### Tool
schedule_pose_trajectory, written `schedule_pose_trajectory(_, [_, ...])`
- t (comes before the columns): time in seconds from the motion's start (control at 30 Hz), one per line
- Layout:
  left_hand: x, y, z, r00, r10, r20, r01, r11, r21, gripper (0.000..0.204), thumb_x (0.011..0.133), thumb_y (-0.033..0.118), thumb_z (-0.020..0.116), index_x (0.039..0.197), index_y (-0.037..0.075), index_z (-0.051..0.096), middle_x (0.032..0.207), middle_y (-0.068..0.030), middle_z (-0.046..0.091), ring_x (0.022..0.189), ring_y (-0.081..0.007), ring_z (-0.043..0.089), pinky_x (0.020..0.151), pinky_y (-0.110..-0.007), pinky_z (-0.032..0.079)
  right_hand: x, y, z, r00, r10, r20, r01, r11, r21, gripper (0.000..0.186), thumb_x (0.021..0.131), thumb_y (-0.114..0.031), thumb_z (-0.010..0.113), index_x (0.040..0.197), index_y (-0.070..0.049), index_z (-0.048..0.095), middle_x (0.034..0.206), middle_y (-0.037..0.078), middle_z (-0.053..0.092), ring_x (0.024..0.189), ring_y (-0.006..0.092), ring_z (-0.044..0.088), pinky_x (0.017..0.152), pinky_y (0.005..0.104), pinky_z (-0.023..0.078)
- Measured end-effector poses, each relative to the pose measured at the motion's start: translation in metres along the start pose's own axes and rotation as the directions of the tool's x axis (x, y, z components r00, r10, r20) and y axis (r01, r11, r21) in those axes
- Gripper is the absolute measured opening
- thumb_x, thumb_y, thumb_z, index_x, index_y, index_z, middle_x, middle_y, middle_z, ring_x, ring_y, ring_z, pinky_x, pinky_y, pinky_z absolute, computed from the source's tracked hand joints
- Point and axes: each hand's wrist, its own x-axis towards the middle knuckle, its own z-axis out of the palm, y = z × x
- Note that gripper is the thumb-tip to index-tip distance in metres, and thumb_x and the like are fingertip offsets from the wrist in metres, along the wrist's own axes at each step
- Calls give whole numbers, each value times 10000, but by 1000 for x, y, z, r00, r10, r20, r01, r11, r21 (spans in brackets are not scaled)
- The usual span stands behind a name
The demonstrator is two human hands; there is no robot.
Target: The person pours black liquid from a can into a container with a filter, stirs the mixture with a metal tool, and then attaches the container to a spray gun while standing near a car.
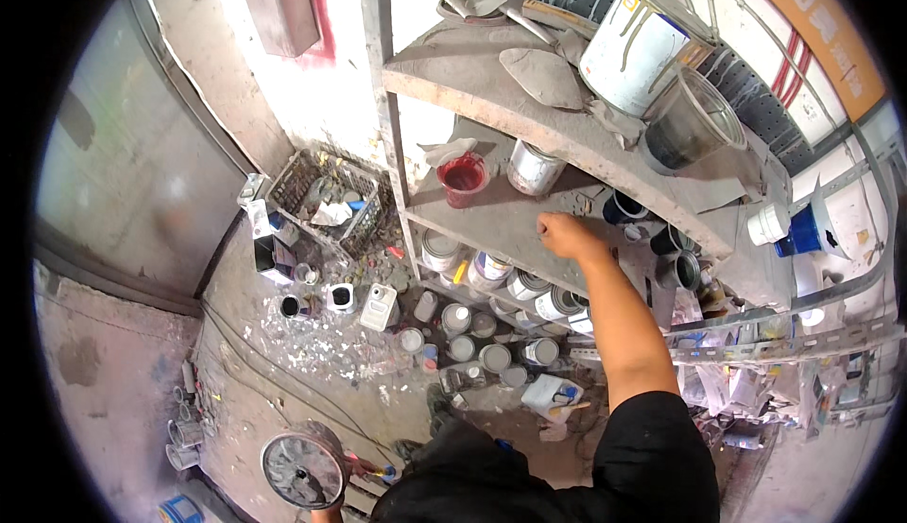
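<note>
My right hand (565,237) reaches over the middle shelf (472,221), its fingers curled closed. Whatever they hold, if anything, is hidden. Left of it on that shelf stand a red-stained plastic cup (463,179) and a silvery paint can (536,166). To its right is a dark-lined cup (624,207). Low at the left, my left hand (327,514) is mostly covered by a round, grey-smeared pot (302,468) with a small dark hole in its top; the hand grips it from below. A red and blue item (375,470) shows beside the pot.
The dusty top shelf (444,60) juts above my right hand, bearing a large white paint can (635,49) and a translucent bucket (693,121). Several tins (494,358) crowd the floor under the shelves. A litter-filled crate (326,197) stands by the wall. Hoses (283,372) cross the floor.
</note>
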Motion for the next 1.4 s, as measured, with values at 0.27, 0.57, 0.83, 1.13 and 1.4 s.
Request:
schedule_pose_trajectory(0.27, [-9, -3, 0, 1000, -9, -1, 9, 1000, 12, 833, 636, 178, 841, 1332, 7, 417, 1288, -133, 478, 1168, -263, 491, 1009, -385, 397, 4, -39, -6, 991, 35, 130, -2, 968, -249, 224, 797, -45, 612, 1019, -28, 586, 1031, 217, 652, 984, 409, 628, 830, 481, 503])
schedule_pose_trajectory(0.57, [-9, -5, 0, 1000, -4, 7, 4, 1000, 12, 875, 620, 194, 854, 1345, 8, 401, 1307, -139, 462, 1191, -267, 480, 1026, -388, 386, -7, -21, -14, 992, 123, 17, -124, 982, 140, 273, 762, -101, 670, 1019, -17, 638, 982, 207, 680, 894, 322, 675, 787, 388, 537])
schedule_pose_trajectory(0.83, [-3, -6, 6, 995, 69, 66, -67, 997, -33, 912, 607, 208, 865, 1357, 8, 386, 1324, -144, 448, 1212, -272, 470, 1041, -390, 377, -31, -13, 1, 962, 253, 107, -244, 611, 753, 144, 878, -68, 609, 993, 14, 633, 908, 79, 680, 775, 159, 672, 668, 277, 545])
schedule_pose_trajectory(1.13, [15, -8, -5, 977, 188, 103, -179, 980, -86, 954, 591, 224, 877, 1370, 9, 369, 1343, -149, 432, 1236, -276, 459, 1058, -393, 366, -66, -87, 6, 981, 182, 71, -151, 473, 868, 137, 942, -117, 584, 973, 12, 618, 894, 79, 674, 781, 150, 666, 671, 269, 541])
schedule_pose_trajectory(1.4, [40, -21, -66, 906, 416, 79, -407, 907, -109, 992, 577, 238, 888, 1381, 10, 354, 1360, -154, 418, 1257, -281, 449, 1073, -396, 357, -107, -212, 43, 994, -31, 102, -71, 516, 854, 133, 919, -104, 614, 944, 19, 569, 918, 152, 684, 761, 202, 689, 684, 334, 585])
